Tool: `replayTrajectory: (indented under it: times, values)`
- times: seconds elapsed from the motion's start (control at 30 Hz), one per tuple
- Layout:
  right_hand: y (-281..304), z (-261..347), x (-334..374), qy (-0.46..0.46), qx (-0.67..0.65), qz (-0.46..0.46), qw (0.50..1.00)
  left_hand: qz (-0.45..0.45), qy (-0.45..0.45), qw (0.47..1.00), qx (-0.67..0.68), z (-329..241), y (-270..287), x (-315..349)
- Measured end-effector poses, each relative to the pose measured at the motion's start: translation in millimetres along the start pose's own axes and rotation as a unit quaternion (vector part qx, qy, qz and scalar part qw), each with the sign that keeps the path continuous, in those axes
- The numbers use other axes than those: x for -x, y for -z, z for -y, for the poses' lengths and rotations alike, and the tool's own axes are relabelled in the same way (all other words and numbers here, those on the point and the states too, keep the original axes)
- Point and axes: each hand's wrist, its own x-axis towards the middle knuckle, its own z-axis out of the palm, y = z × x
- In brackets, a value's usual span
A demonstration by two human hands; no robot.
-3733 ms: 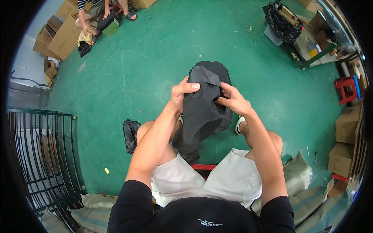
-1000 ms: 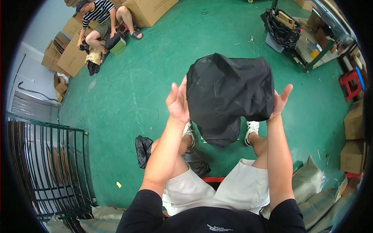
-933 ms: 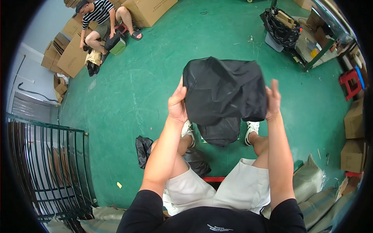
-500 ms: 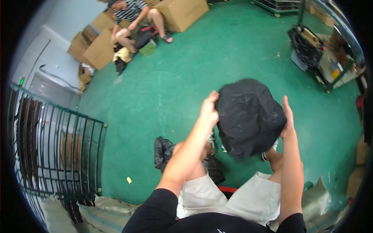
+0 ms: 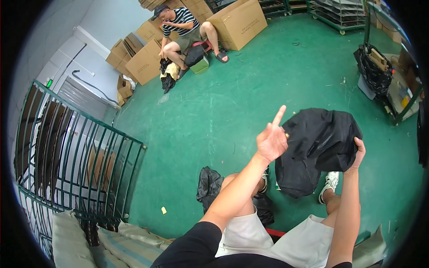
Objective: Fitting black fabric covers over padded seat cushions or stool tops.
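A limp black cloth piece (image 5: 317, 147), baggy like a bag or cover, hangs in front of me above my knees. Its exact kind does not show. At its right edge my right hand (image 5: 357, 154) is closed on it, thumb up. My left hand (image 5: 272, 140) is at the cloth's left edge, palm showing and index finger stretched upward. The other left fingers are partly curled near the cloth, and I cannot tell whether they touch it. More black cloth (image 5: 209, 184) lies on the floor beside my left leg.
Ahead on the left, a co-worker (image 5: 183, 27) sits by cardboard boxes (image 5: 241, 24), with dark and yellow cloth (image 5: 170, 71) at their feet. A green metal rack (image 5: 85, 165) stands at left, stuffed sacks (image 5: 73, 239) below it. A trolley with a black bag (image 5: 375, 71) is at right.
The cloth has moved rightward in the picture and sagged from a rounded shape into loose folds. My left hand has turned palm outward with its index finger extended. The view has shifted, and the co-worker's arm is raised.
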Motion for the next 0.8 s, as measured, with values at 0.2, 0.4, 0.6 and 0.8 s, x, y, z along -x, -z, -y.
replayTrajectory:
  times: [0.2,0.4,0.6,0.8]
  values:
    - [-13.4,-5.8,-4.6,-0.005,0.022,-0.153,0.988,-0.132,0.009,0.986,0.097,13.6,0.3,-11.3]
    - [-30.7,-10.5,-3.7,-0.057,0.101,-0.165,0.980,-0.324,-0.069,0.939,-0.092,30.3,5.0,-16.0]
    - [-34.9,-28.3,-5.1,-0.065,0.137,-0.114,0.982,-0.356,-0.004,0.928,0.112,32.2,30.9,-11.9]
    - [2.2,-18.0,-10.9,-0.162,0.179,-0.129,0.962,-0.331,-0.030,0.934,0.129,22.4,17.8,-16.5]
